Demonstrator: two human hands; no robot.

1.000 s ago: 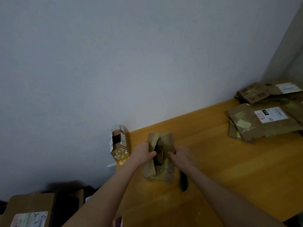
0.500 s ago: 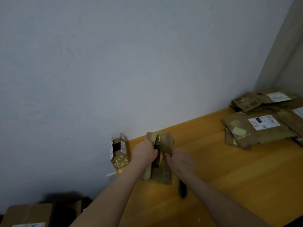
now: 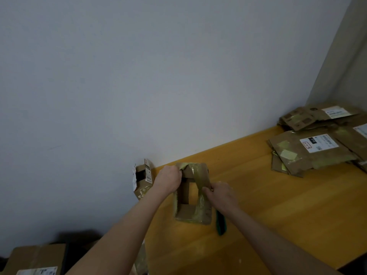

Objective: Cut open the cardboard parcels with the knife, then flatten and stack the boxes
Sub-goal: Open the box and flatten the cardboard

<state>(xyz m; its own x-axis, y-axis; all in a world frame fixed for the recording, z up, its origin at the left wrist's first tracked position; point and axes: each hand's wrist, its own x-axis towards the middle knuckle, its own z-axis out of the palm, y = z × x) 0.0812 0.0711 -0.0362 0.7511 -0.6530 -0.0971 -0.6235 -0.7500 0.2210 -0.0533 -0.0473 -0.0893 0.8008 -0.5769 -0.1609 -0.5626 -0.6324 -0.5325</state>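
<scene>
I am holding the box (image 3: 191,215) open on the counter (image 3: 278,215), close to its left end and near the wall (image 3: 158,76). My left hand (image 3: 168,180) is curling into a tight grip round the far left flap, where a crumpled end of yellowish tape (image 3: 195,171) is bunching at my knuckles. My right hand (image 3: 222,195) is pinching the right edge of the opening, its grip narrow on a strip of that same tape. The box is standing with its opening facing me, and I am looking into a brown inside (whether anything is in there I cannot tell). The knife (image 3: 220,225) is lying on the counter just beside the box's right side, its green handle showing under my right wrist and its blade out of sight. The flattened boxes (image 3: 309,153) are sitting in a loose pile at the far right end of the counter, well apart from my hands, white labels facing up. A small box (image 3: 142,179) is hanging tilted past the counter's left edge against the wall, open toward me. A big box (image 3: 35,257) is sitting low at the bottom left, below the counter.
</scene>
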